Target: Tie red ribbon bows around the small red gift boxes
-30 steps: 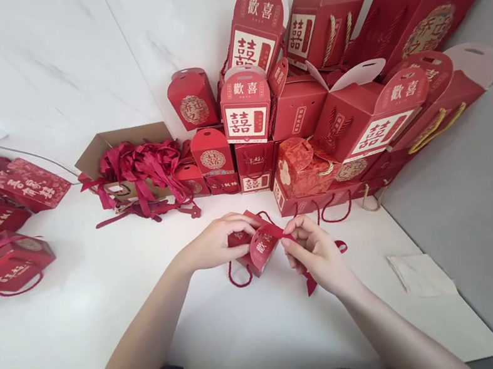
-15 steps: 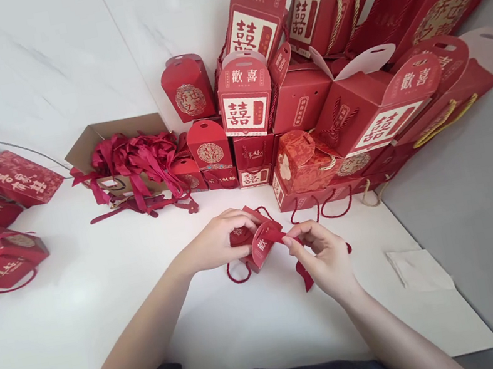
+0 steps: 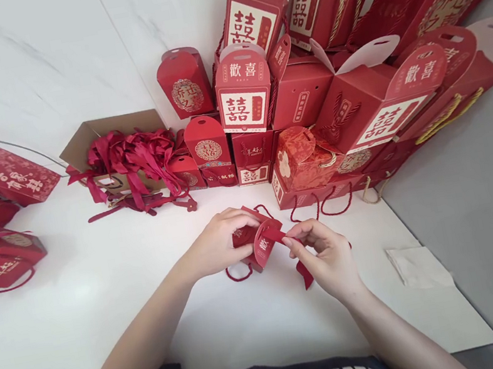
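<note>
In the middle of the white table, my left hand (image 3: 221, 243) grips a small red gift box (image 3: 264, 246) with gold and white characters, its fingers curled over the left side and partly inside the flaps. Dark red cord handles stick out at its front and back. On the right, my right hand (image 3: 325, 253) pinches a red ribbon (image 3: 277, 234) between thumb and fingers. One end of this ribbon meets the box's raised flap at its slot; another end hangs below the hand. Whether the ribbon passes through the slot I cannot tell.
Behind stand stacked red gift boxes (image 3: 244, 92), reaching to the right. An open cardboard box (image 3: 78, 147) overflows with red ribbons (image 3: 131, 157). Ribbon-tied boxes (image 3: 6, 255) sit at the left. A folded white cloth or paper (image 3: 418, 267) lies near the table's right edge.
Both hands keep nearly the same hold on the box and ribbon. The view has shifted slightly, and the box's raised flap appears a little to the right.
</note>
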The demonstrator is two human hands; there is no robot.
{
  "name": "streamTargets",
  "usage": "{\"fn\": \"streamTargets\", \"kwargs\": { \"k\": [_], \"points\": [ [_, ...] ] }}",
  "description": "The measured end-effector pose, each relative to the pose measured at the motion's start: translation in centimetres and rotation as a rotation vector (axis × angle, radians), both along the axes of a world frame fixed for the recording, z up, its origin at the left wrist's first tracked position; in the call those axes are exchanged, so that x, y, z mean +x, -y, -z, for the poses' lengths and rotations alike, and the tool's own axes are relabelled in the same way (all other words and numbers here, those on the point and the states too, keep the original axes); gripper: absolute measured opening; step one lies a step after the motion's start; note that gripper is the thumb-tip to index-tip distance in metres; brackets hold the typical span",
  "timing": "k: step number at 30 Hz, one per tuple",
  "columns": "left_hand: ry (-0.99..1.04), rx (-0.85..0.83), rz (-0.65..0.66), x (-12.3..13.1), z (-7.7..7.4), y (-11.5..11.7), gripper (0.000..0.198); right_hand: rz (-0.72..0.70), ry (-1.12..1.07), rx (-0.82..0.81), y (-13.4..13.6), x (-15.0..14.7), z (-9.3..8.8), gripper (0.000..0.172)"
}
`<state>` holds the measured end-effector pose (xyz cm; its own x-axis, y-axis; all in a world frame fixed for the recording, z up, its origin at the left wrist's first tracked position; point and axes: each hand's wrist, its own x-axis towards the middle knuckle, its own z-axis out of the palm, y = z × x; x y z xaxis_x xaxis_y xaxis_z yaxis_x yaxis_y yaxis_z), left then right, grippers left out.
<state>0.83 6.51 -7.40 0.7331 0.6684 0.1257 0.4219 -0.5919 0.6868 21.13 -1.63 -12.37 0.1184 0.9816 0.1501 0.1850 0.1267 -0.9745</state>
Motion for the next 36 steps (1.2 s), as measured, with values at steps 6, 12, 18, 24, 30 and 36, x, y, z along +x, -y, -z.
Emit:
{"fn": "streamTargets", "kwargs": {
  "k": [6,12,18,24,30,36],
  "points": [
    [-0.039,0.123,-0.024,0.1,0.1,0.0,0.02,-0.053,-0.044,-0.018,0.0,-1.1,0.4,0.013],
    [-0.1,0.507,-0.034,-0.5,1.1,-0.2,0.015,-0.085,-0.1,-0.039,-0.3,-1.5,0.9,0.013],
    [0.087,0.697,-0.157,-1.8,0.9,-1.2,0.015,-0.141,-0.102,-0.108,-0.5,-0.5,0.3,0.022],
    [0.224,0.633,-0.277,-3.1,0.5,-2.3,0.019,-0.518,0.054,-0.424,1.6,5.3,-2.5,0.037],
    [0.314,0.572,-0.317,-3.0,0.0,-1.9,0.022,-0.625,0.601,-0.296,0.2,7.7,-6.0,0.025],
    [0.305,0.542,-0.248,-2.4,-0.6,-0.6,0.022,-0.529,0.087,0.024,-5.5,0.7,-5.3,0.042]
  ]
}}
